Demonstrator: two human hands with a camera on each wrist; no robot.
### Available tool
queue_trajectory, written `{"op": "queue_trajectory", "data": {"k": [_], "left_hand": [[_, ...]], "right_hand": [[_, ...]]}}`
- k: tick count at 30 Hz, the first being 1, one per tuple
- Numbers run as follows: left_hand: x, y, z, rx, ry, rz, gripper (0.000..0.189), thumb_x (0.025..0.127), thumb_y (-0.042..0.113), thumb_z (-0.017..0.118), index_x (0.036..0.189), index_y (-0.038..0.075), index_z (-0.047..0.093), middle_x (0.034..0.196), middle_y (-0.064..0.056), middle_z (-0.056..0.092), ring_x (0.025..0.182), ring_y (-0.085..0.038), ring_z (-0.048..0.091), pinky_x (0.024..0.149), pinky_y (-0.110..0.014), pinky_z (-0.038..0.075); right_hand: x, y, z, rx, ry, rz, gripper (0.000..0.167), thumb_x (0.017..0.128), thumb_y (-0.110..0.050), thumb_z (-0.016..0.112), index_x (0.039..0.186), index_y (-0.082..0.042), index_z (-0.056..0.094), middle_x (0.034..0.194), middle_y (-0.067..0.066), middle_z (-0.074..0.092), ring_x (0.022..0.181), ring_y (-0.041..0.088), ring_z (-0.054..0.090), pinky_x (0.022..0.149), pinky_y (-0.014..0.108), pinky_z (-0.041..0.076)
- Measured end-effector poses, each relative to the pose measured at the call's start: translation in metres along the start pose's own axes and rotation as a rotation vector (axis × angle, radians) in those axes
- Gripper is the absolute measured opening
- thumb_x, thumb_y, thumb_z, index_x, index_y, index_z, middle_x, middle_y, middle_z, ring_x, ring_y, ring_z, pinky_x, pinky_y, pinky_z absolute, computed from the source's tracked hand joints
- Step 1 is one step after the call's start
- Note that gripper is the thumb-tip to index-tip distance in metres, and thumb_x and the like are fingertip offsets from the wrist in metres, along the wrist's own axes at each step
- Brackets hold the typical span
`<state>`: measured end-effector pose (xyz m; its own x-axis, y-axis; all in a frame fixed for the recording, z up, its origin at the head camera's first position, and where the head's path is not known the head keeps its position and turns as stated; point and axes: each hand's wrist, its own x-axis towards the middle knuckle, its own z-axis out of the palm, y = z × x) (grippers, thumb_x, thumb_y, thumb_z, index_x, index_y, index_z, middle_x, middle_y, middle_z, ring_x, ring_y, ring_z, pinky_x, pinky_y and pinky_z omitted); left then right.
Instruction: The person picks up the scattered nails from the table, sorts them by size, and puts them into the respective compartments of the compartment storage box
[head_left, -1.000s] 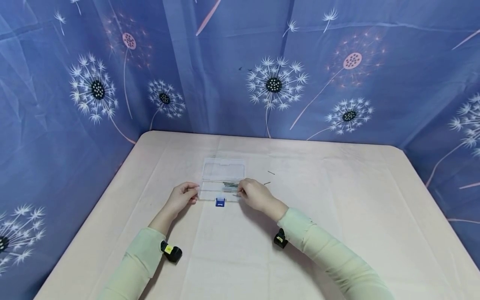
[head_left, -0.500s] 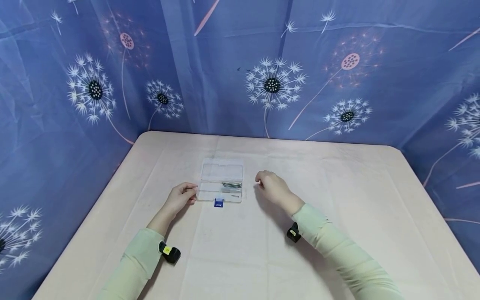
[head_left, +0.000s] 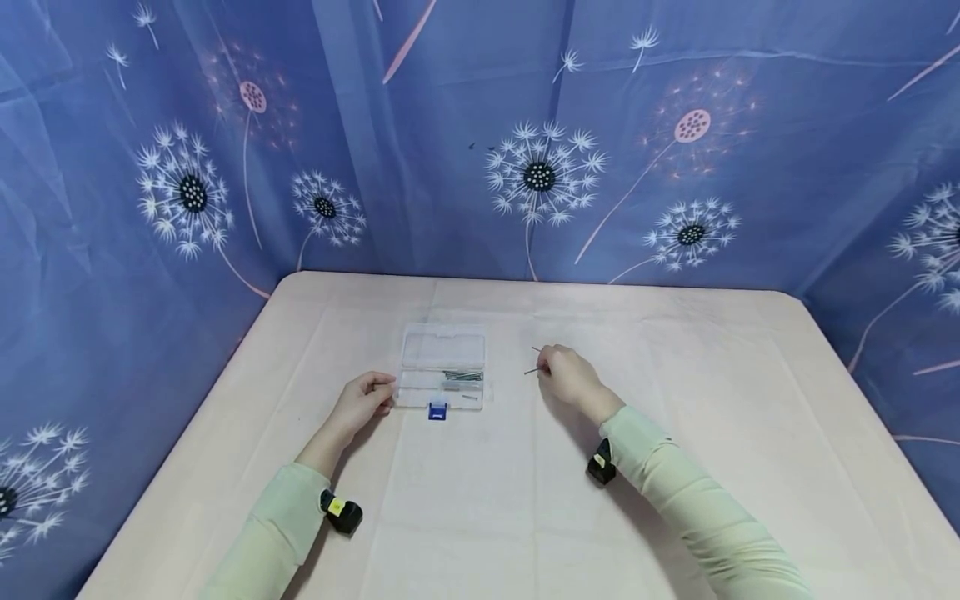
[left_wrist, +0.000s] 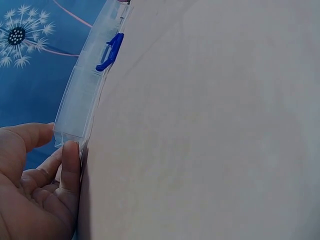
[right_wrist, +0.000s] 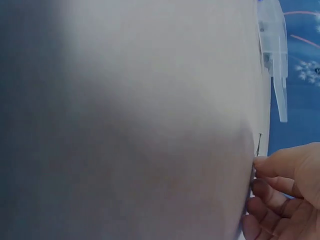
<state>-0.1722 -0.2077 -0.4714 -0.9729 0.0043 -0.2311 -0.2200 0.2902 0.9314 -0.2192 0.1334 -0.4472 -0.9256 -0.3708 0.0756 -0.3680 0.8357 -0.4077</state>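
Observation:
A clear plastic compartment box (head_left: pixel 420 377) with a blue latch (head_left: pixel 437 412) lies open on the table, its lid tilted back. My left hand (head_left: pixel 362 400) pinches the left end of the box; in the left wrist view, thumb and fingers (left_wrist: pixel 71 150) are at its corner. Several thin metal screws (head_left: pixel 462 376) lie in the box's back right compartment, and a small one (head_left: pixel 469 397) in the front row. My right hand (head_left: pixel 567 372) is down at the table to the right, pinching a thin dark screw (head_left: pixel 530 371). A second screw (head_left: pixel 536 348) pokes out behind the fingers, partly hidden.
A pale pink cloth covers the table (head_left: pixel 480 517). Blue dandelion-print curtains (head_left: pixel 435 167) stand along the table's back and sides. Each wrist carries a small black camera, one on the left (head_left: pixel 342 512) and one on the right (head_left: pixel 602 463).
My right hand has moved from the box out to the loose screws on the right, leaving a small screw in the front compartment. My left hand stays at the box's left end.

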Motion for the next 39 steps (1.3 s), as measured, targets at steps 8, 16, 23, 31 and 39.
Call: {"op": "queue_trajectory", "data": {"k": [8, 16, 23, 31, 39], "left_hand": [[-0.0037, 0.0032, 0.0007, -0.009, -0.003, -0.013, 0.032, 0.097, 0.008, 0.05, 0.121, -0.013, 0.05, 0.083, -0.004, 0.058, 0.068, -0.004, 0.054, 0.061, -0.014, 0.05], [-0.0009, -0.0009, 0.0008, 0.006, 0.01, -0.012, 0.031, 0.096, 0.009, 0.049, 0.12, -0.011, 0.052, 0.082, -0.003, 0.057, 0.068, -0.004, 0.054, 0.062, -0.013, 0.05], [-0.0018, 0.0025, -0.0006, 0.032, 0.008, 0.009, 0.033, 0.096, 0.009, 0.048, 0.122, -0.011, 0.051, 0.087, -0.008, 0.058, 0.072, -0.006, 0.054, 0.063, -0.013, 0.051], [-0.0015, 0.0023, 0.0004, 0.032, 0.005, 0.016, 0.034, 0.096, 0.009, 0.049, 0.123, -0.012, 0.05, 0.091, -0.01, 0.058, 0.073, -0.006, 0.054, 0.063, -0.013, 0.05], [-0.0008, -0.0008, 0.0005, 0.033, 0.011, 0.021, 0.032, 0.096, 0.006, 0.049, 0.122, -0.012, 0.051, 0.092, -0.01, 0.058, 0.073, -0.006, 0.054, 0.064, -0.013, 0.051]], "right_hand": [[0.0015, 0.0012, 0.0008, -0.02, -0.024, -0.004, 0.005, 0.085, -0.002, 0.062, 0.088, -0.001, 0.065, 0.085, 0.011, 0.062, 0.081, 0.025, 0.062, 0.074, 0.039, 0.054], [0.0025, 0.0007, 0.0026, -0.045, -0.05, -0.026, 0.009, 0.089, 0.0, 0.057, 0.092, 0.001, 0.065, 0.089, 0.014, 0.064, 0.087, 0.028, 0.062, 0.077, 0.038, 0.055], [0.0023, -0.0025, -0.0006, -0.094, -0.104, -0.048, 0.011, 0.089, 0.002, 0.054, 0.093, 0.005, 0.063, 0.088, 0.015, 0.063, 0.085, 0.029, 0.062, 0.076, 0.037, 0.055], [0.0036, 0.0003, 0.0003, -0.087, -0.129, -0.059, 0.012, 0.091, 0.001, 0.052, 0.096, 0.005, 0.062, 0.093, 0.017, 0.064, 0.091, 0.032, 0.063, 0.082, 0.04, 0.055], [0.0037, 0.0018, 0.0006, -0.007, -0.125, -0.088, 0.008, 0.09, -0.001, 0.058, 0.097, 0.002, 0.06, 0.093, 0.014, 0.064, 0.093, 0.029, 0.063, 0.083, 0.039, 0.054]]}}
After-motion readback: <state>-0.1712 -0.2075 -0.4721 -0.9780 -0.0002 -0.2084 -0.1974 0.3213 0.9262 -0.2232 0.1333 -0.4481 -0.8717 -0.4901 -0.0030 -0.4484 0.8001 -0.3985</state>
